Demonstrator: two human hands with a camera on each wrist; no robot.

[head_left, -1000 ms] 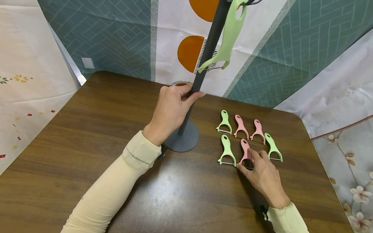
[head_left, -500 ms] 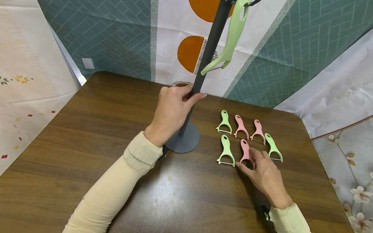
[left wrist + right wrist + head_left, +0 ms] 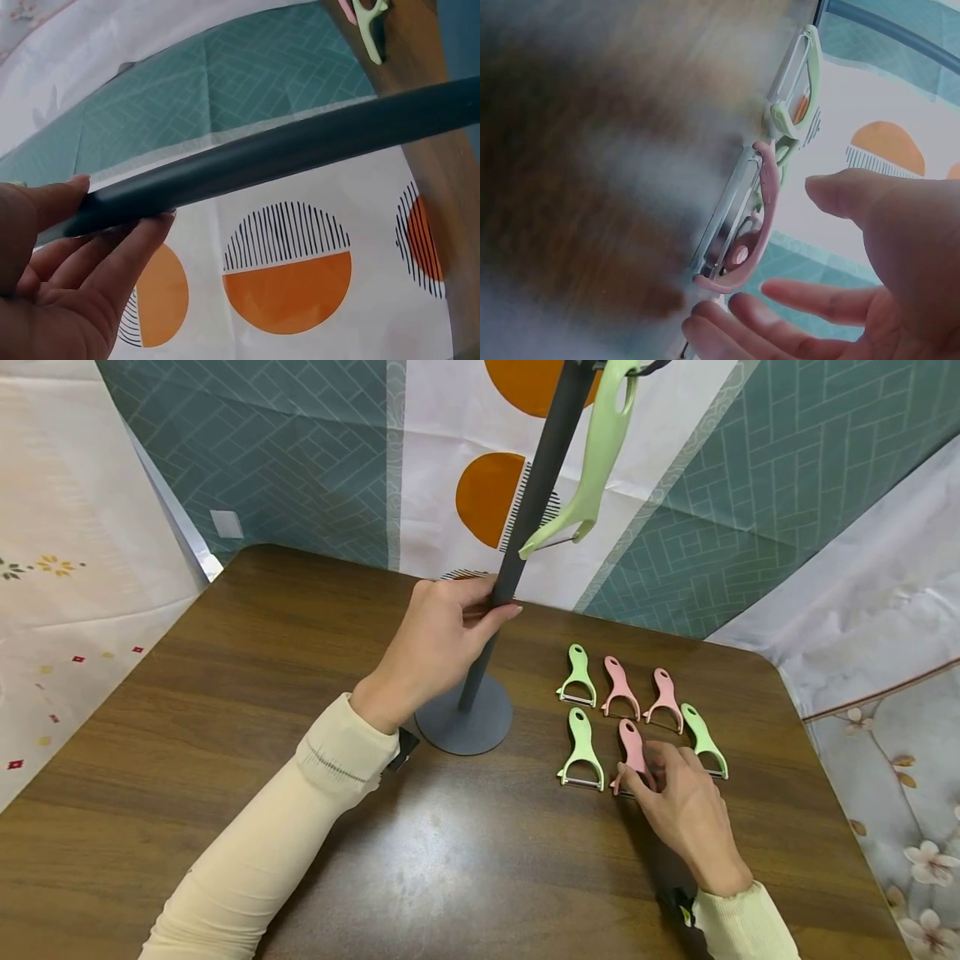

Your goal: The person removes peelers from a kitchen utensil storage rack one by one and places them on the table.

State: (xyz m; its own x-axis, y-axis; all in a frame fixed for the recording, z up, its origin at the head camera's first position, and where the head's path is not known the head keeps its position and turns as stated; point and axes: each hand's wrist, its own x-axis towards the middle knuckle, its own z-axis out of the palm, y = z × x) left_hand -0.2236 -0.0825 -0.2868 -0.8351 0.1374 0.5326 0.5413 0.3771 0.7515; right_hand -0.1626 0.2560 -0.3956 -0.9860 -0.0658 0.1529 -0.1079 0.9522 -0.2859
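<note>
My left hand (image 3: 438, 635) grips the dark pole (image 3: 536, 485) of a stand between thumb and fingers; the left wrist view shows the pole (image 3: 247, 161) running out of that grasp. A light green peeler (image 3: 603, 435) hangs high on the stand, its blade end down. On the table, my right hand (image 3: 686, 802) hovers over the blade end of a pink peeler (image 3: 632, 742), partly hiding it. In the right wrist view, thumb and fingers are spread apart, with the pink peeler (image 3: 769, 202) just beyond the fingertips and a green peeler (image 3: 814, 71) farther off.
Around that peeler lie a green peeler (image 3: 581, 735) on its left, another green one (image 3: 697, 727) on its right, and behind them a green (image 3: 577, 664) and two pink peelers (image 3: 617, 677). The stand's round base (image 3: 480, 735) rests on the brown table (image 3: 225, 710).
The hanging green peeler has swung slightly right. My right thumb has moved right and off the gap between the front peelers. The front-left green peeler shifted a little left; my left wrist moved slightly left.
</note>
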